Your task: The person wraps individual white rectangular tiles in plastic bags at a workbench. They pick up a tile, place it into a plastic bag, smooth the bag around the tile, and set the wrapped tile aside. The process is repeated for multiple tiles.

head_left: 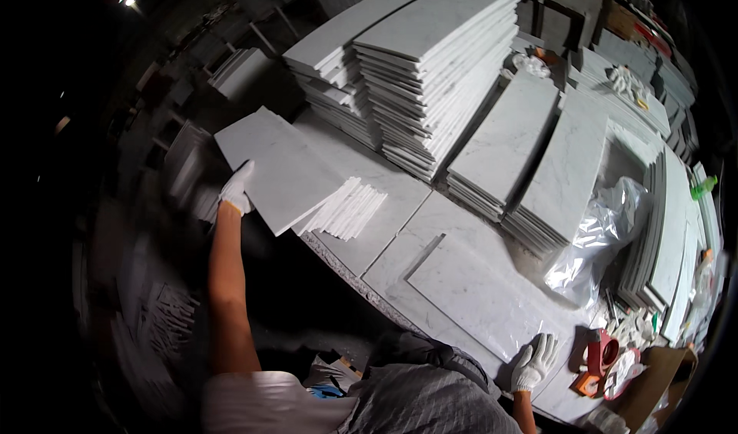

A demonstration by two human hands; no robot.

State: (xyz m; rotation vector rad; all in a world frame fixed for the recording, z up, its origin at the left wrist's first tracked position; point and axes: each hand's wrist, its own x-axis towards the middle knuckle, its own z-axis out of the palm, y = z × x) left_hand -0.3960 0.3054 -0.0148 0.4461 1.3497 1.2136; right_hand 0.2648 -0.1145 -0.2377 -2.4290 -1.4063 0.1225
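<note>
In a white glove, my left hand [237, 188] grips the left edge of a flat grey-white marble slab [284, 169]. That slab juts past the table's edge. Against its right side lies a bundle of thin white stone strips [350, 211]. My right hand [536, 362], also gloved in white, rests with fingers spread on the near right of the table, at the corner of another marble slab [480, 292]. Glossy plastic film appears to lie over part of that second slab.
Tall stacks of marble slabs [438, 26] stand at the back, with lower stacks [507, 134] to their right. Crumpled clear plastic [600, 234] lies on the right. Near my right hand are a red tape dispenser [601, 349] and a cardboard box [653, 384]. The table's rough edge [346, 276] curves before me.
</note>
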